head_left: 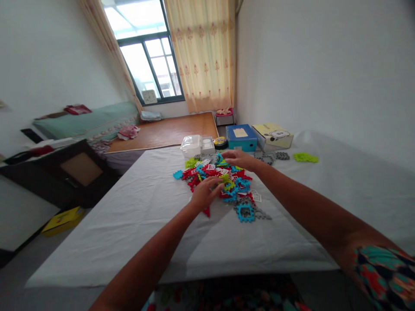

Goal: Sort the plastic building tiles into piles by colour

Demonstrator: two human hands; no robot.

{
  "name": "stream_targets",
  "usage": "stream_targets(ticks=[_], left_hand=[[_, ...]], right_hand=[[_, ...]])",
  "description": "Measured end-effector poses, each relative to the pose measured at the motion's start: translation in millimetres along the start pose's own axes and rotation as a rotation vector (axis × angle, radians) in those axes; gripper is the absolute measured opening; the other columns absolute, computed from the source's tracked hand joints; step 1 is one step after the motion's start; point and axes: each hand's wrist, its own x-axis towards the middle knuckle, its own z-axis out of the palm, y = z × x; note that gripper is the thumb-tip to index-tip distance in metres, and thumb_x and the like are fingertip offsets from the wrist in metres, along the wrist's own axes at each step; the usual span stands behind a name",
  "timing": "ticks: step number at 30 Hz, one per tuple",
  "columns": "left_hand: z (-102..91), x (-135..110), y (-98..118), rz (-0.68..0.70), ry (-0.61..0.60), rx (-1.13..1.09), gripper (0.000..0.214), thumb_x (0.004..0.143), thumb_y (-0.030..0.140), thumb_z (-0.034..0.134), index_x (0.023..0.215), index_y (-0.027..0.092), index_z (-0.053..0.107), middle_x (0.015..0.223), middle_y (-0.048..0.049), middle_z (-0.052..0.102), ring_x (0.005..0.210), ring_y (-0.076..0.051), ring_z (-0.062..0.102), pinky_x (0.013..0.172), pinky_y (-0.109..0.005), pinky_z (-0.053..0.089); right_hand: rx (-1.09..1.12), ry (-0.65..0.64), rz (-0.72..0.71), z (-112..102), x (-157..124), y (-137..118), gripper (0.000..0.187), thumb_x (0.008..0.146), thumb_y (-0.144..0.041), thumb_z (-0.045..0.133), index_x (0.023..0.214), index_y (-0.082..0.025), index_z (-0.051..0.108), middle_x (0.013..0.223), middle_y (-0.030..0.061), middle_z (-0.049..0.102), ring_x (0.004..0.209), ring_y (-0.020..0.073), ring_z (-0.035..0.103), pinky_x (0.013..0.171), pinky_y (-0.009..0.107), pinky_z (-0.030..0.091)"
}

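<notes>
On the white table (pixel 136 216), both hands in the tile pile (pixel 223 181): left hand (pixel 205 193) pinching a green piece, right hand (pixel 238 159) spread flat; most still unsorted, few green tiles (pixel 305 157) set apart.

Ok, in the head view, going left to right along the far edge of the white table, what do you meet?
Clear plastic box → small round yellow and black tin → blue box → cream cardboard box → green pieces lying alone on the cloth. The right hand reaches in front of the blue box.
</notes>
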Motion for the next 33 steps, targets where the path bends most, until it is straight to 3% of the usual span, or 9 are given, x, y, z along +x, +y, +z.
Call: stream_targets(ticks=[3, 6, 11, 15, 20, 26, 30, 33], left_hand=[[-13.0, 9.9, -16.5, -0.095, 0.177, 0.045, 0.027, 0.095, 0.032, 0.046, 0.104, 0.022, 0.069, 0.105, -0.0041, 0.07, 0.102, -0.019, 0.064, 0.095, -0.036, 0.049], [-12.3, 15.0, -33.1, -0.151, 0.303, 0.069, 0.027, 0.091, 0.021, 0.046, 0.108, 0.021, 0.067, 0.106, -0.0048, 0.07, 0.102, -0.02, 0.063, 0.095, -0.037, 0.049], [7.3, 1.6, -37.3, -0.043, 0.265, 0.121, 0.032, 0.09, 0.015, 0.044, 0.111, 0.023, 0.067, 0.117, -0.005, 0.065, 0.112, -0.02, 0.056, 0.1, -0.039, 0.046], [12.3, -7.5, -35.0, 0.004, 0.15, 0.159, 0.03, 0.089, 0.015, 0.046, 0.104, 0.024, 0.07, 0.114, -0.0044, 0.066, 0.112, -0.02, 0.054, 0.099, -0.04, 0.047], [9.5, -4.6, -40.4, 0.011, 0.117, 0.162, 0.03, 0.088, 0.014, 0.046, 0.1, 0.025, 0.071, 0.11, -0.0037, 0.067, 0.11, -0.02, 0.055, 0.099, -0.04, 0.047], [8.9, -2.5, -42.9, 0.065, 0.13, 0.143, 0.029, 0.089, 0.014, 0.045, 0.101, 0.024, 0.069, 0.108, -0.0037, 0.067, 0.107, -0.019, 0.057, 0.096, -0.039, 0.048], [7.8, -3.1, -47.6, 0.066, 0.198, 0.139, 0.032, 0.09, 0.016, 0.042, 0.111, 0.024, 0.065, 0.114, -0.0048, 0.065, 0.109, -0.02, 0.057, 0.097, -0.04, 0.048], [7.1, -4.5, -51.3, 0.061, 0.214, 0.142, 0.032, 0.09, 0.018, 0.042, 0.111, 0.024, 0.064, 0.114, -0.0051, 0.065, 0.109, -0.021, 0.058, 0.097, -0.041, 0.049]], right_hand=[[-0.215, 0.022, 0.022, -5.3, -16.9, 17.3, 0.023, 0.082, -0.019, 0.06, 0.102, -0.014, 0.068, 0.095, 0.0065, 0.071, 0.085, 0.0166, 0.064, 0.081, 0.03, 0.05], [-0.379, 0.058, -0.046, 11.4, -25.3, 26.1, 0.018, 0.083, -0.023, 0.06, 0.097, -0.017, 0.07, 0.085, 0.0033, 0.071, 0.077, 0.0156, 0.063, 0.077, 0.029, 0.048], [-0.482, 0.144, -0.214, 57.7, -24.4, 29.5, 0.026, 0.082, -0.03, 0.067, 0.105, -0.017, 0.067, 0.103, 0.009, 0.067, 0.096, 0.0204, 0.061, 0.086, 0.033, 0.045], [-0.447, 0.105, -0.187, 75.9, -28.4, 36.2, 0.045, 0.078, -0.032, 0.072, 0.12, -0.018, 0.059, 0.098, 0.0071, 0.067, 0.091, 0.0194, 0.061, 0.082, 0.032, 0.047], [-0.504, 0.053, -0.224, 73.5, -39.0, 37.1, 0.032, 0.082, -0.029, 0.067, 0.112, -0.018, 0.065, 0.106, 0.0094, 0.069, 0.095, 0.0209, 0.062, 0.085, 0.033, 0.046], [-0.636, 0.034, -0.275, 74.6, -42.5, 34.0, 0.021, 0.091, -0.031, 0.058, 0.103, -0.021, 0.072, 0.099, 0.0065, 0.073, 0.094, 0.0204, 0.064, 0.088, 0.033, 0.044], [-0.648, 0.168, -0.358, 74.8, -41.4, 25.7, 0.023, 0.095, -0.031, 0.051, 0.102, -0.022, 0.071, 0.106, 0.0053, 0.071, 0.101, 0.0199, 0.061, 0.093, 0.033, 0.042], [-0.558, 0.285, -0.349, 56.0, -39.6, 19.4, 0.021, 0.094, -0.03, 0.052, 0.102, -0.023, 0.07, 0.106, 0.005, 0.071, 0.103, 0.0189, 0.06, 0.093, 0.032, 0.043]])
